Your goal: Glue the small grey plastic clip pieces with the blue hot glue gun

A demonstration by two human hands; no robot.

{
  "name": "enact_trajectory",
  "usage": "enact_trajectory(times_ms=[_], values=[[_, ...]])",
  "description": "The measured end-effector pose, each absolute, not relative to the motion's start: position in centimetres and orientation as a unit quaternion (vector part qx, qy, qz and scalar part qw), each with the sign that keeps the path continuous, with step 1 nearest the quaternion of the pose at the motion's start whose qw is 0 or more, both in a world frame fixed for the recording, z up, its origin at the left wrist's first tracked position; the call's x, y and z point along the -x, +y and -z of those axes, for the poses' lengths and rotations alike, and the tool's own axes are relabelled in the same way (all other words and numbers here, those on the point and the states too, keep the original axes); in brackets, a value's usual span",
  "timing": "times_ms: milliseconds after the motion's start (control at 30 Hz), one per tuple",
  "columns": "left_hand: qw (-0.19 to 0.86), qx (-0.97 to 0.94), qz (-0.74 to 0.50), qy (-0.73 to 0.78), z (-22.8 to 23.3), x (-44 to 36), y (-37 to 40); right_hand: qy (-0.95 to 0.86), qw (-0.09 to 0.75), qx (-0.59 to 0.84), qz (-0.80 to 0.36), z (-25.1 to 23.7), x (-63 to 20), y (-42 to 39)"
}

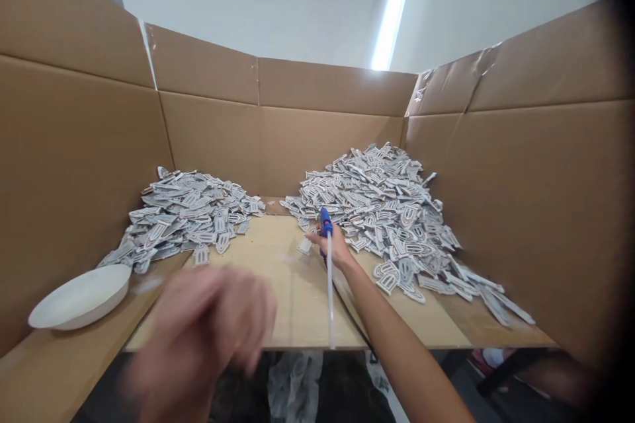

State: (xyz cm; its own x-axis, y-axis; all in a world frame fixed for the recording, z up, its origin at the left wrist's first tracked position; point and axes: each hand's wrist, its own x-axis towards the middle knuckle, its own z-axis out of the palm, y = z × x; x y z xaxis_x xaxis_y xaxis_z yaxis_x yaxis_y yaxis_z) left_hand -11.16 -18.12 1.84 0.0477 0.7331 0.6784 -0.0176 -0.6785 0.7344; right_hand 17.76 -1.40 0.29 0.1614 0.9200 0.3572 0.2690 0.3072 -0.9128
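Observation:
My right hand (335, 244) is wrapped round a blue glue gun (325, 221) over the middle of the table. A long white glue stick (330, 297) sticks out of its back end toward me. Just left of that hand lies one small grey-white slotted piece (305, 246); whether they touch I cannot tell. My left hand (218, 317) hangs in the near foreground, left of the middle. Motion smears its fingers, which look bent, and anything in them cannot be made out.
Grey-white slotted pieces form a large heap (377, 198) at right and a smaller heap (183, 211) at left. A white bowl (82, 297) stands front left. Cardboard walls (208, 139) enclose the table (268, 277). A dark cable (354, 324) runs beneath my right arm.

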Motion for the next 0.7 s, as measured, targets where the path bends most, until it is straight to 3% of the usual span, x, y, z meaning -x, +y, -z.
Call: enact_trajectory(times_ms=[133, 233, 333, 467, 700], values=[[0.297, -0.640, -0.571, 0.420, -5.5, 3.3, -7.6, -0.592, 0.582, 0.446, -0.335, -0.8, -17.0, -1.9], [0.421, -0.635, -0.463, 0.453, -2.8, 0.6, -3.1, -0.609, 0.586, 0.420, -0.331, -0.5, -16.5, -1.9], [0.537, -0.643, -0.410, 0.360, 0.4, 0.2, -1.3, -0.632, 0.586, 0.410, -0.298, -0.1, -16.3, -1.7], [0.583, -0.558, -0.471, 0.355, 1.8, 0.2, 0.0, -0.651, 0.588, 0.416, -0.239, 0.1, -16.3, -1.7], [0.589, -0.456, -0.564, 0.357, 1.3, 0.3, 0.7, -0.653, 0.494, 0.393, -0.419, 0.1, -16.4, -2.1]])
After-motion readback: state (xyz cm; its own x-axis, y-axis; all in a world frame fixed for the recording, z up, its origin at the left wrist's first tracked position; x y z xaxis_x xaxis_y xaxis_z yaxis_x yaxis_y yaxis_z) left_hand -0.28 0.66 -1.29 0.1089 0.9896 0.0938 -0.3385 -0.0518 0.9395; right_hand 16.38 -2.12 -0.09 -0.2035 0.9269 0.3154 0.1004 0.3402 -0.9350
